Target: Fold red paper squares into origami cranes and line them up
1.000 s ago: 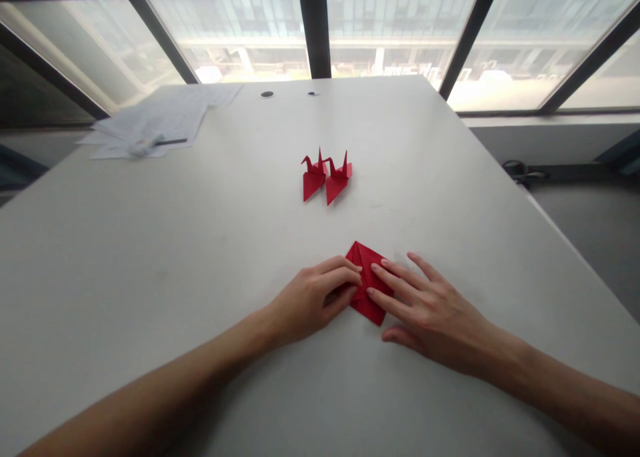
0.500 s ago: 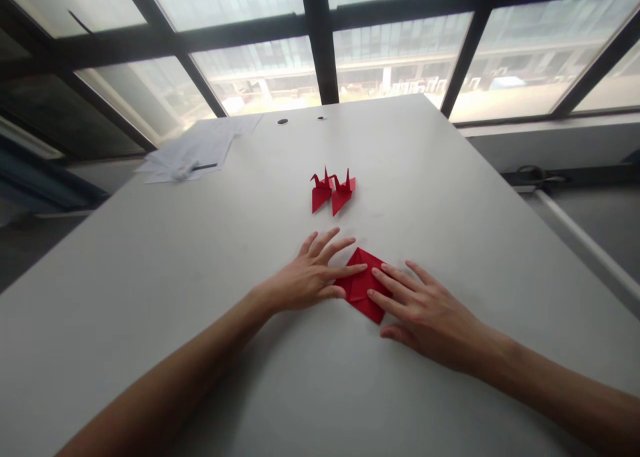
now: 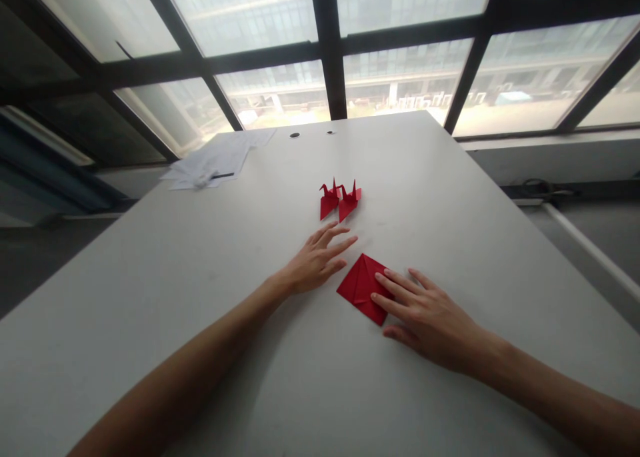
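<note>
A folded square of red origami paper (image 3: 361, 284) lies flat on the white table (image 3: 175, 297), one corner pointing away from me. Crease lines show on its top face. My right hand (image 3: 420, 310) rests with spread fingers on the paper's right side, hiding that corner. My left hand (image 3: 320, 258) is off the paper, just beyond its left edge, with fingers apart and nothing in them. Past my left hand stand two red paper cranes, a left one (image 3: 329, 202) and a right one (image 3: 349, 204), side by side and close together.
Loose white sheets (image 3: 215, 158) lie at the table's far left, with a dark pen (image 3: 223, 175) and a crumpled white piece (image 3: 203, 179) on them. Two small round holes are near the far edge, before a dark-framed window (image 3: 330, 50). A pale pole (image 3: 590, 250) is beyond the right edge.
My left hand has lifted off the red paper and moved away from it, toward the cranes. My right hand stays on the paper. The whole view has tilted up slightly.
</note>
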### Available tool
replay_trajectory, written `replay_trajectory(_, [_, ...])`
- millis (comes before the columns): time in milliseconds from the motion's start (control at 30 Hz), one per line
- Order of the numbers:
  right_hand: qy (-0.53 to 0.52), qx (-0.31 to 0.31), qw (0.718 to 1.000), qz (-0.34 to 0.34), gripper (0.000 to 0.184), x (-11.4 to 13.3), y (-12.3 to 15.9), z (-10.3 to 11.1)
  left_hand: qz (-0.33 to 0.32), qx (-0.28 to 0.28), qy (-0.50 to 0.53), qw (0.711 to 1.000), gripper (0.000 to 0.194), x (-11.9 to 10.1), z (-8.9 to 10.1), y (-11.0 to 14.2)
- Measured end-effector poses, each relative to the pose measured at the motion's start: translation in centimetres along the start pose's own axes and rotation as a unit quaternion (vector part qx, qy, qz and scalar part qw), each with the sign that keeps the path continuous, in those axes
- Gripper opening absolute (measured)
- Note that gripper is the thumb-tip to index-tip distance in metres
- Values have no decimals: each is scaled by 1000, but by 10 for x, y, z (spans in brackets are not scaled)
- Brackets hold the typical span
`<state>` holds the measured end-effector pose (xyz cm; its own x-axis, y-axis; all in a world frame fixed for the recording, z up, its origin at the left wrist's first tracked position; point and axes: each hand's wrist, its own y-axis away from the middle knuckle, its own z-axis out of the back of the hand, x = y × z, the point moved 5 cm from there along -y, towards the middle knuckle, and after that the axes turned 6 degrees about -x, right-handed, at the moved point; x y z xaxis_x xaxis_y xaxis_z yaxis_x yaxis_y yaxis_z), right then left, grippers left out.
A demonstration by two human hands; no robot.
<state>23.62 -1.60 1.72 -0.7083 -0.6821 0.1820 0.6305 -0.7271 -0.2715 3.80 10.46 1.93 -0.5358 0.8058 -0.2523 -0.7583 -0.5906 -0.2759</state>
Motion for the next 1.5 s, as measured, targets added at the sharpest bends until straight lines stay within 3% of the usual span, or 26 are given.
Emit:
replay_trajectory(67, [-1,0,1000,2,44,1,0,1,0,-18,3,1000,50,-7,5,3])
replay_trajectory(200, [3,-9,1000,0,45,1,-1,0,-33,18,-20,999,44,-19,0,1])
replay_trajectory(300, [7,-16,1000,2,47,0,0,-2,-29,46,-35,998,47,-11,-11,-3])
replay_trajectory(433, [11,-5,1000,-5,47,-1,1,-4,37,29,-40,998,55,4,-11,-2])
replay_trajectory(567, [15,1,1000,-8,47,0,1,-5,-23,65,-12,998,49,-15,-8,9])
replay_trajectory(767, [19,-1,1000,-13,46,1,0,-4,-76,88,-5,993,56,-35,-1,33])
replay_trajectory(1067, [17,-7,1000,-13,45,2,1,-3,-116,84,37,989,52,-48,11,55])
replay_trajectory(1267, [13,-12,1000,-15,45,3,0,-2,-100,33,88,991,41,-49,18,58])
replay_trajectory(1367, [12,-11,1000,-14,45,3,0,-2,-61,21,61,996,47,-50,16,57])
replay_trajectory(1500, [3,-11,1000,-18,42,1,0,-3,-79,50,15,996,53,-57,7,58])
